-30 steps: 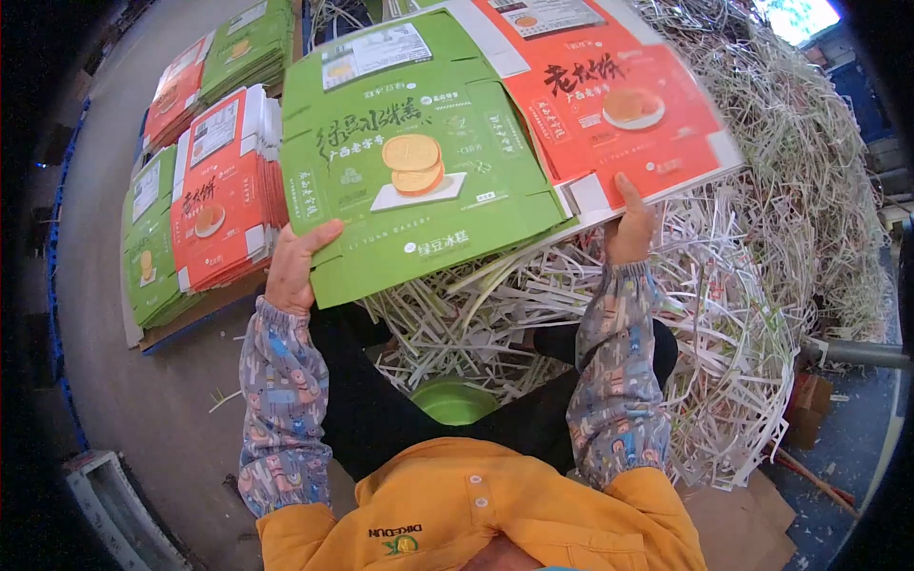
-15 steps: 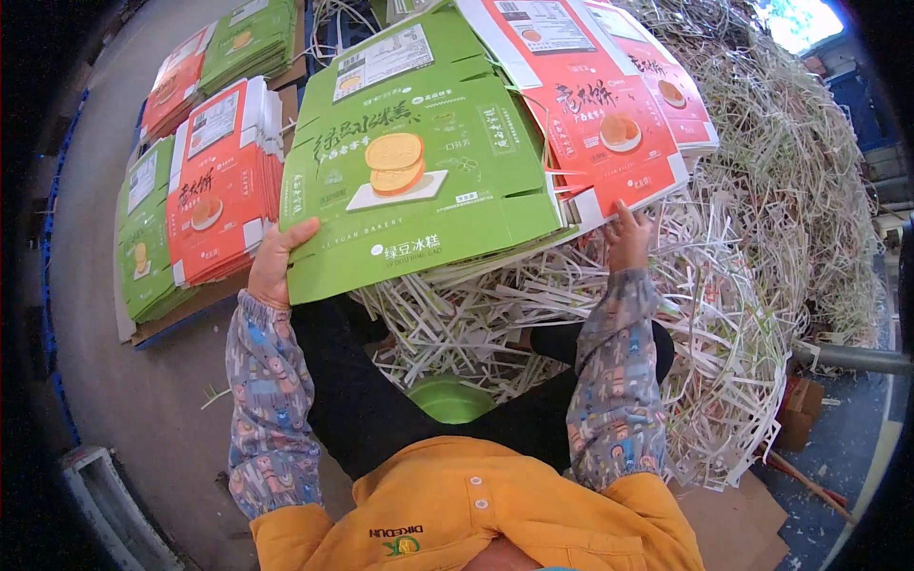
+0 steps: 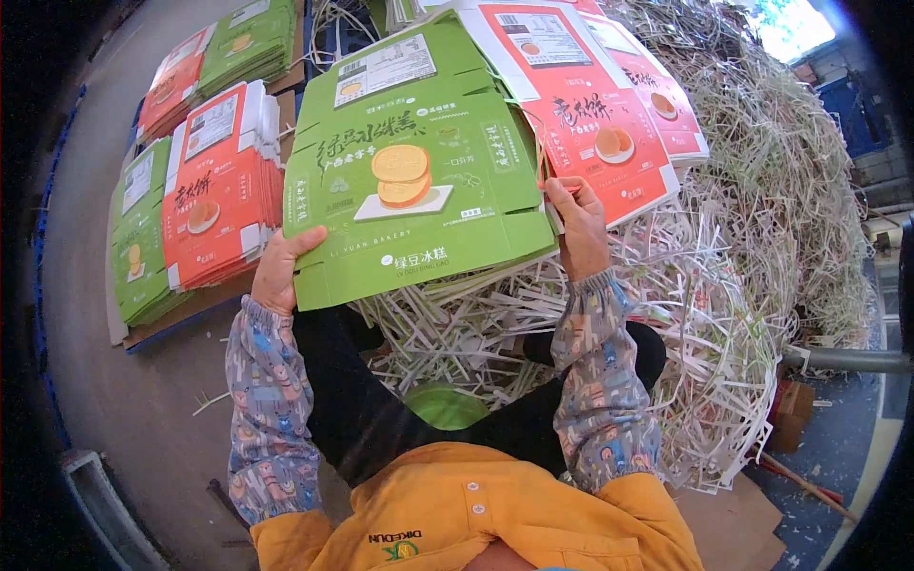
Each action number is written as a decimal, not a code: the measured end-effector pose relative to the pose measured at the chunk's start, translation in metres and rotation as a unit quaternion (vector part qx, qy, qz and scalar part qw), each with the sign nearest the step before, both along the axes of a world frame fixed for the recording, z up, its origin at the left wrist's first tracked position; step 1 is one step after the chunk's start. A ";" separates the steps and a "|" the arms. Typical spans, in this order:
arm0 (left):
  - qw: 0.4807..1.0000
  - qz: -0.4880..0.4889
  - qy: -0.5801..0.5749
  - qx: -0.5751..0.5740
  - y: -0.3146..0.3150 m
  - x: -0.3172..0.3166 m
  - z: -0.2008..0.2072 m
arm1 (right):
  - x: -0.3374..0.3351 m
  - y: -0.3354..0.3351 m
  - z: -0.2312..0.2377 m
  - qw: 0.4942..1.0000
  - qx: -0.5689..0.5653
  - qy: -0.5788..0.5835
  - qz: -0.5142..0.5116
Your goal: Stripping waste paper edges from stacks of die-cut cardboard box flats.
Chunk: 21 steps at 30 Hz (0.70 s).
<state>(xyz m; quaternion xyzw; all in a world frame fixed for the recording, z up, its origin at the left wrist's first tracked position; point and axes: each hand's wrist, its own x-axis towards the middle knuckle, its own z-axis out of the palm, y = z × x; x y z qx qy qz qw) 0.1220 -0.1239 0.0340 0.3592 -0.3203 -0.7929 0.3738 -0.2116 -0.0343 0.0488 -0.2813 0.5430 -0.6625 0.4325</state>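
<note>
Left hand (image 3: 279, 273) grips green carton (image 3: 409, 181); red cartons (image 3: 600, 114), paper shreds (image 3: 709, 295) around

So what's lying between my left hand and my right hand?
In the head view, the flat green carton spans the stretch between the left hand, by its near left corner, and the right hand, at its right edge.

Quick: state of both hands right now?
Left hand: closed, holding the green flat carton by its lower-left edge, thumb on top.
Right hand: closed at the carton's right edge; exactly what it pinches can't be told.
</note>
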 end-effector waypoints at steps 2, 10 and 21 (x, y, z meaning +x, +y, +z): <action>1.000 -0.003 0.005 -0.001 0.000 0.000 0.000 | -0.005 -0.001 -0.010 0.999 -0.005 0.034 0.006; 0.999 -0.005 0.032 0.013 -0.006 0.010 0.000 | -0.082 0.001 0.008 0.994 0.028 0.074 -0.069; 0.998 0.026 -0.051 0.012 -0.003 0.006 0.010 | -0.051 -0.157 0.011 0.717 0.019 0.691 0.088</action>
